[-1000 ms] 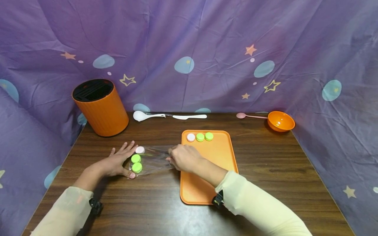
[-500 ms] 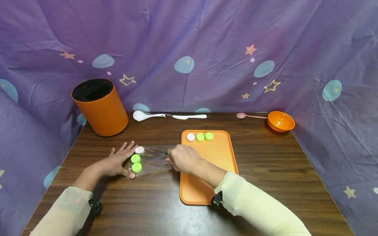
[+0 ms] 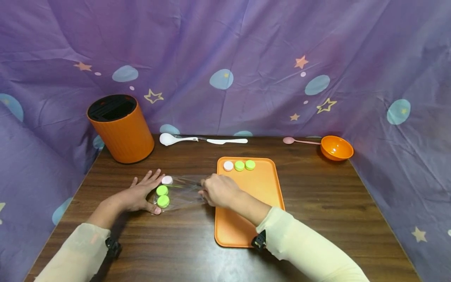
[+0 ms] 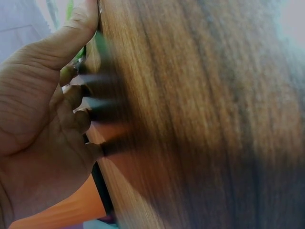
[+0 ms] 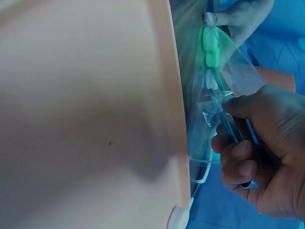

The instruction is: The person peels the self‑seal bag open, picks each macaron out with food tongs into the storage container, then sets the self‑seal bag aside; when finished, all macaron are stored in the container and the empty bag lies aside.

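Note:
My left hand (image 3: 139, 196) lies with spread fingers on the table, thumb and fingertips around one end of a clear plastic bag (image 3: 184, 196). At that end sit a pale pink macaron (image 3: 167, 180) and two green macarons (image 3: 162, 190) in a row. My right hand (image 3: 221, 190), above the left edge of the orange tray (image 3: 264, 188), has its fingers curled round a slim, shiny, dark tool (image 5: 232, 128). Bunched film shows at its thumb in the right wrist view, and a thin green strip (image 5: 220, 80) runs from there toward the macarons. The tool's far part is hidden in the film.
On the tray's far end sit a pale pink macaron (image 3: 228, 166) and two green macarons (image 3: 244, 165). Behind stand an orange knife block (image 3: 123, 133), a white ladle (image 3: 167, 139), a white knife (image 3: 227, 141), a pink spoon (image 3: 289, 140) and an orange bowl (image 3: 336, 149).
Both hands, the bag and the macarons keep their places. Only the head view has shifted slightly, so everything appears a few pixels lower.

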Demonstrator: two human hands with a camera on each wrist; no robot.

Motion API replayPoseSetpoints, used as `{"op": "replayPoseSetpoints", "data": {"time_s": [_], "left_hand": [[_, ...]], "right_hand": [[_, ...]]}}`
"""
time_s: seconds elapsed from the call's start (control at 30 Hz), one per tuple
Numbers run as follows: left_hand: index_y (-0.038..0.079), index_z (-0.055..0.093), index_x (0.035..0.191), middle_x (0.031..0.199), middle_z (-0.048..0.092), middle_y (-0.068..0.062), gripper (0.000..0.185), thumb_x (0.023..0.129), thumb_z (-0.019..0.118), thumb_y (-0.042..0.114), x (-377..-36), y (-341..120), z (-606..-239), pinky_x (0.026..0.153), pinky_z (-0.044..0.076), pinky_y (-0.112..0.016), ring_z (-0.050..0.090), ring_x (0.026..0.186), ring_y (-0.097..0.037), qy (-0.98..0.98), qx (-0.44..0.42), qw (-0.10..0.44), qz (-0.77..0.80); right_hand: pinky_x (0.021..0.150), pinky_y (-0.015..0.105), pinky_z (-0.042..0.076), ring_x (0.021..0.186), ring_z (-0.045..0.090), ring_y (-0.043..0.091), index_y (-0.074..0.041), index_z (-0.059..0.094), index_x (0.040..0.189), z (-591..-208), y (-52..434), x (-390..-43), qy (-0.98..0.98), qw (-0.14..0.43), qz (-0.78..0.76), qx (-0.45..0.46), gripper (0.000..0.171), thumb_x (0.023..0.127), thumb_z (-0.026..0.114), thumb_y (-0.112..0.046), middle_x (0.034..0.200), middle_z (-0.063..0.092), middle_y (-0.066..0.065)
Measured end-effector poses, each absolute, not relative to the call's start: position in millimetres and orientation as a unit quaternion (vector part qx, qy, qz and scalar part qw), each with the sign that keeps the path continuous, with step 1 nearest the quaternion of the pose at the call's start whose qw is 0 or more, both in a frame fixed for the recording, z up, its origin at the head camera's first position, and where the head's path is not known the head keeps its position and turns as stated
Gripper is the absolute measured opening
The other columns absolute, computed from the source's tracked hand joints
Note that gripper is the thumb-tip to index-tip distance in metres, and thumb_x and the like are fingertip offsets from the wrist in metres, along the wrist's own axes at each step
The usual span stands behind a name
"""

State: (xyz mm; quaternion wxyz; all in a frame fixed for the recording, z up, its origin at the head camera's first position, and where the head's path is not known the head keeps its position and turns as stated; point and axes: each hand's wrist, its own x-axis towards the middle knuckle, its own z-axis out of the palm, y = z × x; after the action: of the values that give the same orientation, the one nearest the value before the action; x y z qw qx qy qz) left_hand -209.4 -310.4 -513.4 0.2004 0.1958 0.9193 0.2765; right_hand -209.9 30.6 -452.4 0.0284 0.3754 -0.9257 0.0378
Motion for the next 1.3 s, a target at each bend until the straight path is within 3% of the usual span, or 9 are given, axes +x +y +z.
{"op": "replayPoseSetpoints", "data": {"time_s": [0.23, 0.6, 0.87, 1.1, 1.3], "left_hand": [[0.011, 0.019, 0.178, 0.185, -0.001, -0.025, 0.144, 0.070, 0.088, 0.076, -208, -311, -514, 0.123, -0.014, -0.087, -0.011, 0.170, -0.055, 0.917, 0.196, 0.201, 0.282], [0.008, 0.019, 0.177, 0.185, -0.002, -0.026, 0.139, 0.075, 0.090, 0.067, -203, -307, -504, 0.123, -0.014, -0.087, -0.012, 0.169, -0.056, 0.913, 0.193, 0.212, 0.289], [0.007, 0.017, 0.178, 0.185, -0.005, -0.026, 0.138, 0.076, 0.089, 0.066, -200, -304, -498, 0.122, -0.018, -0.086, -0.015, 0.169, -0.055, 0.910, 0.198, 0.220, 0.292], [0.003, 0.016, 0.177, 0.183, -0.005, -0.029, 0.134, 0.079, 0.093, 0.054, -197, -300, -487, 0.122, -0.016, -0.087, -0.013, 0.167, -0.058, 0.909, 0.188, 0.230, 0.293], [0.009, 0.017, 0.178, 0.186, -0.004, -0.022, 0.135, 0.078, 0.090, 0.063, -204, -306, -501, 0.125, -0.015, -0.085, -0.012, 0.170, -0.053, 0.915, 0.192, 0.218, 0.281]], "right_hand": [[0.059, 0.040, 0.065, 0.074, 0.080, 0.025, -0.015, 0.073, 0.089, -455, 31, -208, -0.925, 0.033, 0.040, 0.375, 0.026, 0.106, 0.074, -0.034, 0.081, 0.079, 0.006], [0.058, 0.041, 0.064, 0.076, 0.080, 0.025, -0.015, 0.073, 0.089, -456, 31, -208, -0.924, 0.034, 0.037, 0.378, 0.027, 0.106, 0.073, -0.035, 0.082, 0.079, 0.005], [0.059, 0.041, 0.062, 0.074, 0.077, 0.022, -0.017, 0.067, 0.086, -457, 37, -215, -0.916, 0.052, 0.038, 0.396, 0.030, 0.107, 0.073, -0.038, 0.081, 0.075, -0.001], [0.057, 0.039, 0.059, 0.069, 0.075, 0.020, -0.016, 0.066, 0.088, -457, 43, -218, -0.906, 0.072, 0.027, 0.416, 0.031, 0.108, 0.071, -0.039, 0.082, 0.073, -0.002], [0.051, 0.037, 0.055, 0.067, 0.073, 0.020, -0.016, 0.065, 0.088, -455, 51, -219, -0.905, 0.086, 0.018, 0.415, 0.032, 0.109, 0.070, -0.040, 0.083, 0.072, -0.001]]}}
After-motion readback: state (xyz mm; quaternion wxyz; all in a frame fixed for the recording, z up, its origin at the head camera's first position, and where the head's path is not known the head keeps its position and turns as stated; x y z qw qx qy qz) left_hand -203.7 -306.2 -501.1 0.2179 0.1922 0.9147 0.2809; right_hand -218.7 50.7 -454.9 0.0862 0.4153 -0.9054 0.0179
